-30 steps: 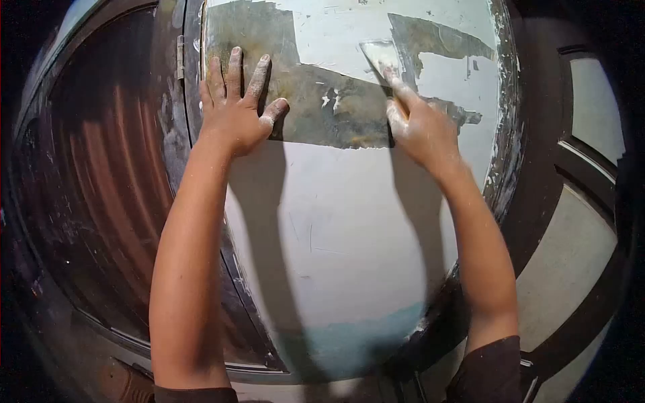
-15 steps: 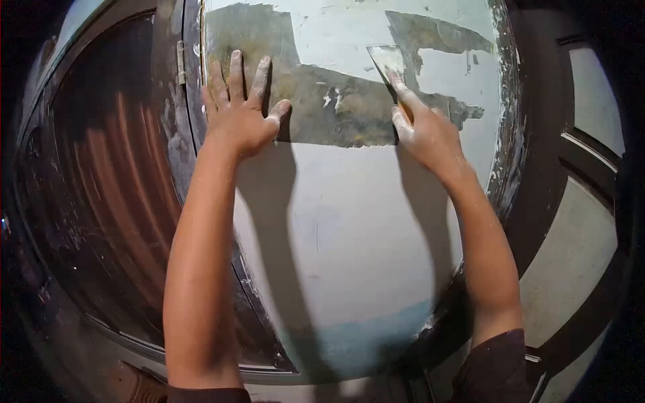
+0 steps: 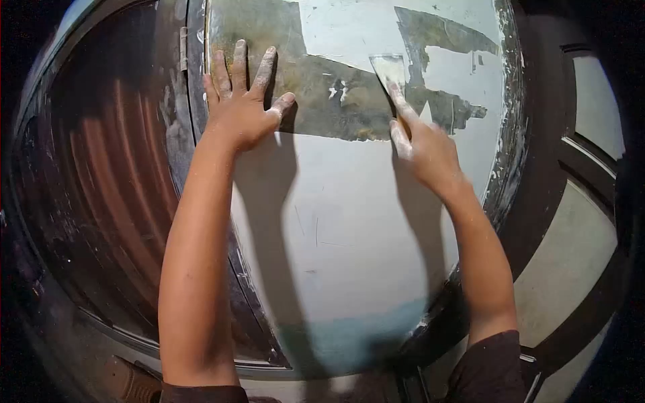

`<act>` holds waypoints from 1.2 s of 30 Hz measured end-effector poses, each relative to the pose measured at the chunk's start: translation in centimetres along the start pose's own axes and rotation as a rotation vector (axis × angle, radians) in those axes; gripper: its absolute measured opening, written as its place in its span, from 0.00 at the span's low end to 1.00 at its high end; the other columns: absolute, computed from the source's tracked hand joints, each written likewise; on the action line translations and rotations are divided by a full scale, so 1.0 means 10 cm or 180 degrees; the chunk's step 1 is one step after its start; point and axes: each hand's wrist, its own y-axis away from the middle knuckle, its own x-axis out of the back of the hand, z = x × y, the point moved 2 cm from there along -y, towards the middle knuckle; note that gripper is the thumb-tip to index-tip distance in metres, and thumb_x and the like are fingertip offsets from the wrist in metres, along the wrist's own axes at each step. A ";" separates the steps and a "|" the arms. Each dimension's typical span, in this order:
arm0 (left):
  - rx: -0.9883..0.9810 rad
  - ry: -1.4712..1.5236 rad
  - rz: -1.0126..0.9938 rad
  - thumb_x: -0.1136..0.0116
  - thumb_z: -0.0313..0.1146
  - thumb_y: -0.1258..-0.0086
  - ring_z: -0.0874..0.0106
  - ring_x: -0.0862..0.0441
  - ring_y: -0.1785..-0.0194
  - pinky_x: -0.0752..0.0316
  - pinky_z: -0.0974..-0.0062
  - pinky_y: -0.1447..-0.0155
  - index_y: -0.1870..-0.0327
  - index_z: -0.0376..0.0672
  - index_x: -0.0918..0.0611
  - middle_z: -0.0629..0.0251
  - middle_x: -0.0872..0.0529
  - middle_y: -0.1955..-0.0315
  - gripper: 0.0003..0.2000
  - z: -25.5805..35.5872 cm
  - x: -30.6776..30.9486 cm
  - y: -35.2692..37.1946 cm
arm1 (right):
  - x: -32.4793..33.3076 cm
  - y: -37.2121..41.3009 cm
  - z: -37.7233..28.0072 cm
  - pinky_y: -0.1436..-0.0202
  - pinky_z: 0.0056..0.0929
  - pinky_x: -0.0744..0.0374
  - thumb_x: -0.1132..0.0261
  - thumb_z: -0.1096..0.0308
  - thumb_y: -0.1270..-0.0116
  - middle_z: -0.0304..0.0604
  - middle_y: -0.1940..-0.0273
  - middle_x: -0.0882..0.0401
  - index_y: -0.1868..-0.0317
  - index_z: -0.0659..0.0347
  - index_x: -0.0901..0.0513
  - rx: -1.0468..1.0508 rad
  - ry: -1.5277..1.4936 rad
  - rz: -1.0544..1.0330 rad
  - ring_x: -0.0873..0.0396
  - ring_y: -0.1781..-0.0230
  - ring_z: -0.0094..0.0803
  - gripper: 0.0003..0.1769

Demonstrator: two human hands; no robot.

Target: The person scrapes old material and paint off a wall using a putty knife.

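Observation:
My right hand (image 3: 424,142) grips a putty knife (image 3: 390,70), its index finger laid along the blade. The wide edge of the blade points up and lies against the wall panel (image 3: 349,201). White putty clings to the blade and dusts my fingers. My left hand (image 3: 245,101) presses flat on the panel's upper left, fingers spread, holding nothing. Between the hands runs a grey-brown bare patch (image 3: 322,101) with ragged edges, bordered by smooth white surface above and below.
Left of the panel stands a dark wooden frame with a hinge (image 3: 183,48) and a brown curtain (image 3: 121,168) behind it. On the right is a dark door (image 3: 547,121) with pale panes. A bluish band (image 3: 363,342) crosses the panel's bottom.
The putty knife has moved slightly down against the panel, and a small white streak now shows beside my right hand on the bare patch. My left hand stays planted. The view has shifted a little.

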 end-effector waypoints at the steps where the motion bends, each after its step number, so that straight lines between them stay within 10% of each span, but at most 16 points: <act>1: -0.0016 0.0016 0.0007 0.53 0.72 0.25 0.48 0.78 0.12 0.77 0.38 0.16 0.12 0.71 0.53 0.59 0.69 0.12 0.44 -0.01 -0.01 0.00 | -0.04 0.08 0.05 0.46 0.61 0.20 0.46 0.55 0.21 0.63 0.60 0.12 0.16 0.28 0.42 -0.0071 0.0003 -0.0133 0.15 0.54 0.64 0.35; 9: -0.0065 -0.0033 0.0001 0.51 0.73 0.27 0.47 0.78 0.12 0.77 0.37 0.16 0.12 0.70 0.52 0.60 0.69 0.12 0.46 -0.02 0.00 0.00 | 0.22 -0.70 -0.01 0.47 0.60 0.19 0.46 0.54 0.21 0.62 0.59 0.12 0.27 0.47 0.24 0.0237 -0.0126 0.0600 0.15 0.54 0.65 0.25; 20: 0.0068 -0.0080 -0.0094 0.50 0.72 0.27 0.44 0.76 0.12 0.75 0.37 0.16 0.12 0.71 0.52 0.58 0.69 0.12 0.45 0.05 0.04 0.01 | 0.05 -0.38 -0.21 0.49 0.56 0.18 0.43 0.54 0.22 0.58 0.64 0.12 0.19 0.26 0.34 0.0130 -0.0304 0.0542 0.14 0.60 0.62 0.32; 25: 0.0081 -0.0081 -0.0187 0.51 0.72 0.27 0.45 0.77 0.12 0.75 0.38 0.16 0.12 0.70 0.52 0.57 0.68 0.12 0.45 0.05 0.07 0.00 | 0.13 -0.62 -0.21 0.45 0.59 0.20 0.47 0.53 0.21 0.59 0.58 0.11 0.20 0.36 0.32 0.0264 -0.0443 0.0632 0.14 0.53 0.62 0.31; 30: 0.0159 0.0013 -0.0249 0.53 0.67 0.23 0.47 0.78 0.12 0.79 0.42 0.14 0.13 0.70 0.51 0.59 0.68 0.12 0.41 0.11 0.14 0.04 | -0.30 0.04 -0.21 0.65 0.59 0.20 0.42 0.56 0.23 0.56 0.77 0.16 0.16 0.37 0.39 0.0201 -0.0061 0.0385 0.17 0.75 0.61 0.36; 36: 0.0109 0.0015 -0.0200 0.50 0.69 0.26 0.46 0.78 0.12 0.76 0.40 0.15 0.13 0.70 0.51 0.58 0.68 0.12 0.44 0.07 0.08 0.02 | 0.18 -0.60 -0.23 0.47 0.55 0.19 0.43 0.56 0.23 0.61 0.58 0.12 0.21 0.38 0.30 -0.0023 -0.0393 0.0664 0.15 0.53 0.64 0.31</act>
